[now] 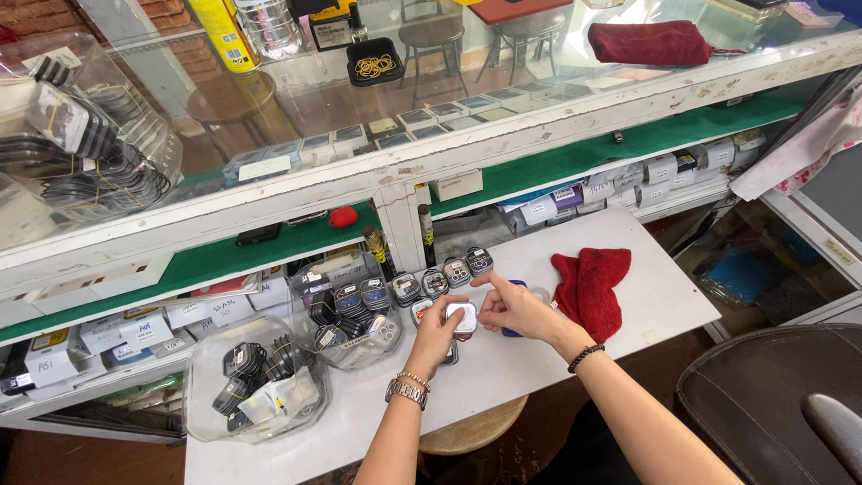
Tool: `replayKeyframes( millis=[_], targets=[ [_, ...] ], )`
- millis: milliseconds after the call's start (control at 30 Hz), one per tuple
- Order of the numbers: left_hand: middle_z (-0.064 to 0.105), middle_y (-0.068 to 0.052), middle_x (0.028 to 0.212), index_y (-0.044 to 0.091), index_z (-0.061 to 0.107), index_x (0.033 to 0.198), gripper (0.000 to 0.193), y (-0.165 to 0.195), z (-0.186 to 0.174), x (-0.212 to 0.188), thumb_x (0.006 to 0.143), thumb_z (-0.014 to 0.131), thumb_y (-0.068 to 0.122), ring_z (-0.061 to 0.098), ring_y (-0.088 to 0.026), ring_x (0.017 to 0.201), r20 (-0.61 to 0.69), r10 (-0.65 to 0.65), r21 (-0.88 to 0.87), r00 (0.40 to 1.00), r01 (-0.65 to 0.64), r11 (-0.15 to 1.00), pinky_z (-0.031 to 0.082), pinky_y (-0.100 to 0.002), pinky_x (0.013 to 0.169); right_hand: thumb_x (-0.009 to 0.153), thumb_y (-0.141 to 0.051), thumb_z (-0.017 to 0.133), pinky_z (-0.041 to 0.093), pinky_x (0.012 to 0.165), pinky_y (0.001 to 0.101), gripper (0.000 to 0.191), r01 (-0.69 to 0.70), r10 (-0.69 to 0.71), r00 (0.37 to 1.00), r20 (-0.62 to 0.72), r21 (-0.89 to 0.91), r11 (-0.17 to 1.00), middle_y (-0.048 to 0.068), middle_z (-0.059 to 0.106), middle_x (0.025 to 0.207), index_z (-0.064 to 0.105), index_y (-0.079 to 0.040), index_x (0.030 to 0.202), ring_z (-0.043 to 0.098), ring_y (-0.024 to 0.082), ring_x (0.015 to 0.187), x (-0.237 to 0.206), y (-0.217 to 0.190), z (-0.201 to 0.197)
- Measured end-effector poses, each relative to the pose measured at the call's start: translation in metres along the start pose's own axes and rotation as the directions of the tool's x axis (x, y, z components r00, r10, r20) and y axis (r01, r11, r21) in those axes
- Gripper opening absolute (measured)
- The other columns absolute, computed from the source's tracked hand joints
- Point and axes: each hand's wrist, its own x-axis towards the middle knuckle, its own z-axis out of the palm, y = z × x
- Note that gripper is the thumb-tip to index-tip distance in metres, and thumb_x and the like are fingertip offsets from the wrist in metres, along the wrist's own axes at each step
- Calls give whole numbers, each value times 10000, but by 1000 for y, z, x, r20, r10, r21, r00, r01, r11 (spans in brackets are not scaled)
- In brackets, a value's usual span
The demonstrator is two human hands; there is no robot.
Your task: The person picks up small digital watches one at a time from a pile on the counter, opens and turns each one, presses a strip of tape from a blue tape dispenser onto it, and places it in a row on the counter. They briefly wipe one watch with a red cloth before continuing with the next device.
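Note:
My left hand [437, 332] and my right hand [516, 310] meet over a small white shelf [664, 296] and together hold a small square pack with a pale face [461, 316]. The left thumb and fingers clasp its left side; the right fingers pinch its right edge, index finger raised. Just beyond, a row of similar small dark packs [440, 274] lies on the shelf. A blue object [516, 286] is mostly hidden behind my right hand.
A red cloth [593, 287] lies right of my hands. Two clear plastic bags of small packs [260, 382] [350, 314] sit left. Boxes fill the green shelf [224, 256] behind, under a glass counter [449, 81]. A dark chair [772, 404] stands at bottom right.

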Motion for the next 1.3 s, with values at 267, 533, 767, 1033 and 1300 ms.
replayKeyframes(
  millis=[267,533,767,1033,1300],
  targets=[
    [703,-29,920,100,668,1203,232,-6,-1,2,991,596,161,667,-86,770,-8,-27,13,1000,27,1000,579,-255,643,869,8,674,592,705,269,569,-6,9,999,45,-61,998,52,723,767,452,-82,1385,698,120,711,8,8,2],
    [682,-22,985,107,665,1167,308,0,1,-3,911,761,248,657,-70,819,-22,-11,67,1000,13,998,577,-245,639,859,-16,704,571,666,274,582,0,5,997,74,-64,998,46,705,752,463,-78,1384,681,115,686,14,11,4],
    [686,-38,980,112,669,1167,314,-5,2,-4,885,768,208,649,-89,804,-45,-11,76,999,14,997,538,-246,640,863,-64,726,576,658,287,618,-4,9,996,86,-56,998,34,706,758,446,-92,1413,685,106,683,13,13,5],
    [732,-71,987,102,644,1145,281,-20,14,0,889,722,189,704,-159,861,-422,62,204,904,28,979,559,-306,753,904,0,659,558,789,365,357,165,-316,856,-409,-363,917,137,716,952,617,-55,1254,705,299,885,3,29,39],
    [708,-106,1069,61,614,1133,285,-24,32,0,890,707,178,699,-222,943,-606,38,95,795,24,995,552,-356,820,883,0,603,510,840,399,450,83,-291,806,-515,-390,917,140,622,1129,632,-25,1331,598,325,1023,-26,10,106]
  ],
)
